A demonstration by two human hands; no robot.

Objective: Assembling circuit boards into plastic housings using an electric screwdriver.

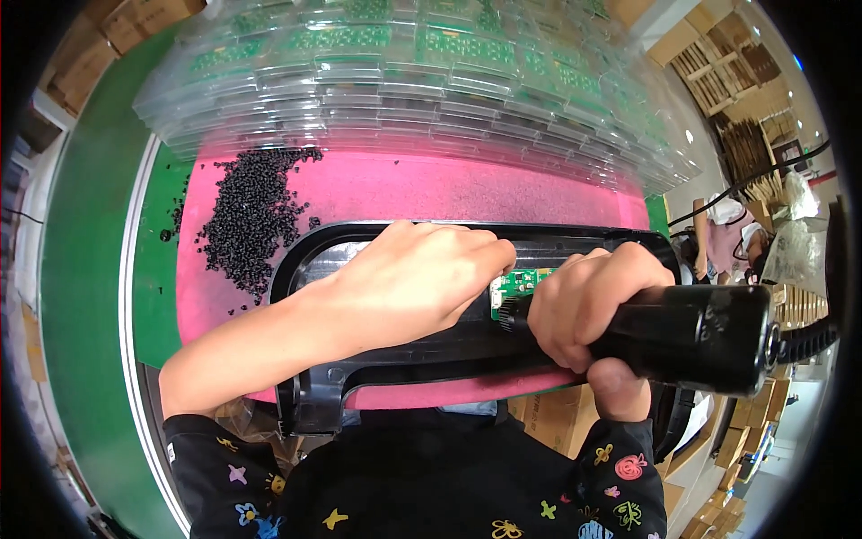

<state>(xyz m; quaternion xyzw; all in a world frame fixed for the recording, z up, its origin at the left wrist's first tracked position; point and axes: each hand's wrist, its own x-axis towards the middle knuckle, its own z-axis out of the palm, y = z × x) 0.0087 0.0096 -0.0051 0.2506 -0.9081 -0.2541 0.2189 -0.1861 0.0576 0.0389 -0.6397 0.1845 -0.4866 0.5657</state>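
Observation:
My right hand is wrapped round a thick black electric screwdriver, held nearly level. Its nose points left at a small green circuit board; the very tip is hard to make out. The board lies inside a long black plastic housing, partly covered by both hands. Over the left part of the housing reaches my left hand, its fingers curled together beside the board's upper left corner. What those fingertips pinch, if anything, is hidden.
Loose small black screws are heaped on the pink mat to the left. Clear plastic trays of green circuit boards stand stacked at the back. A cable runs from the screwdriver. Another person is at the far right.

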